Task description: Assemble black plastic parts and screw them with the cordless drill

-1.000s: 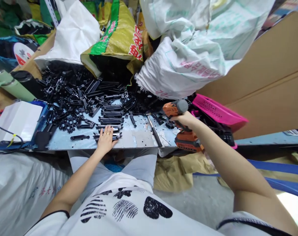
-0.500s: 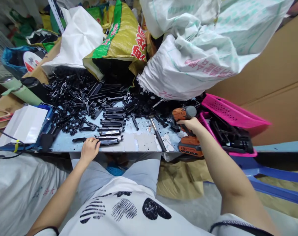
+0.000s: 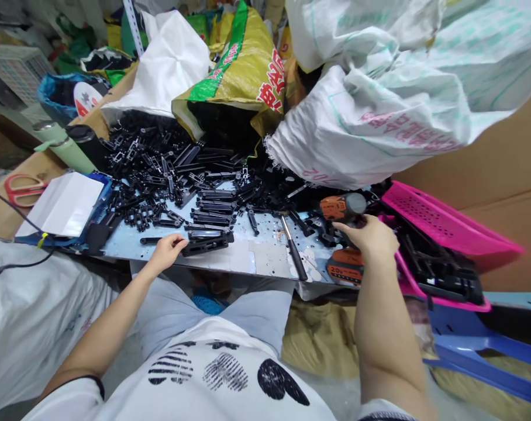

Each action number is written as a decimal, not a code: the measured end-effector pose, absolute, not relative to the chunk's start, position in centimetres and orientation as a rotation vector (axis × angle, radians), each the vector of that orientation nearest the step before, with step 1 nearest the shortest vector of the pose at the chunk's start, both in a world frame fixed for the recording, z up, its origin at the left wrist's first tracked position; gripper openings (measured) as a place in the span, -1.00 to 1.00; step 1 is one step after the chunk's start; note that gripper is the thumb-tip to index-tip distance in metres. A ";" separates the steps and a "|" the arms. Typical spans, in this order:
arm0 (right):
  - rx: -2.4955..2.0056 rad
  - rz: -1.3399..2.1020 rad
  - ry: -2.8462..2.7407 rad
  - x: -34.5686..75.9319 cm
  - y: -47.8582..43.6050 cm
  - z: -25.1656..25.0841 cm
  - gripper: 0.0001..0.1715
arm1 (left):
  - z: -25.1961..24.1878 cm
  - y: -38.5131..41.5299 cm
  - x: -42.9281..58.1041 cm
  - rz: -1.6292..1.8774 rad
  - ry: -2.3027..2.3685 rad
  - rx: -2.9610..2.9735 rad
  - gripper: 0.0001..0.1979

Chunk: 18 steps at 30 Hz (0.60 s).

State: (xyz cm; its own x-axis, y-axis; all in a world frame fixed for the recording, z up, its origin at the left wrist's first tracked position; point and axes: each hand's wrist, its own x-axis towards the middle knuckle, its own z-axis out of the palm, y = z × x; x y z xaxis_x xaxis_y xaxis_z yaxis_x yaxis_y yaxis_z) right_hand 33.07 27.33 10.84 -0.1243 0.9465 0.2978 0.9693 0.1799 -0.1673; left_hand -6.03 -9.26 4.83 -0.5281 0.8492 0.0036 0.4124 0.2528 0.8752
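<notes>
My left hand (image 3: 169, 252) pinches the left end of a long black slotted part (image 3: 208, 244), tilted at the near end of a row of similar black parts (image 3: 213, 210). A thin black piece (image 3: 150, 240) lies just left of that hand. My right hand (image 3: 371, 238) is beside the orange cordless drill (image 3: 333, 207), which stands on its battery (image 3: 345, 266). Its thumb and fingers are apart around the handle, which the hand partly hides. Between my hands lies a hammer (image 3: 295, 251) with a black grip.
Loose black parts (image 3: 160, 169) heap at the back left, below a yellow sack (image 3: 243, 70) and white sacks (image 3: 371, 128). Pink baskets (image 3: 450, 228) with black pieces stand at right. Red-handled scissors (image 3: 25, 190), a white box (image 3: 66, 204) and bottles (image 3: 68, 149) are at left.
My left hand now lifts the near black part, turned to show its slotted side. My right hand has loosened and shifted right from the drill handle; the drill stays put. The view has shifted.
</notes>
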 end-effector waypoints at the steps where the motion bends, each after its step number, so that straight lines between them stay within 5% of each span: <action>1: -1.802 -0.180 -2.044 32.5 26.4 11.2 -0.19 | 5.1 -8.8 -6.4 1.255 2.024 1.114 -0.71; 5: -1.263 -0.073 -2.136 24.8 22.6 11.7 -0.52 | 6.1 -5.1 -8.3 1.310 2.111 1.352 -0.76; 10: -0.632 0.254 -2.837 8.3 20.1 9.6 -0.63 | 6.4 -2.1 -7.2 1.217 2.274 1.527 -0.81; 14: -0.456 0.290 -3.178 -0.7 21.0 8.5 -0.53 | 5.5 -4.0 -2.2 1.441 2.223 0.999 -0.81; 18: -0.313 0.360 -3.366 -3.7 23.1 8.1 -0.54 | 4.4 -5.4 2.2 1.405 1.509 0.254 -0.71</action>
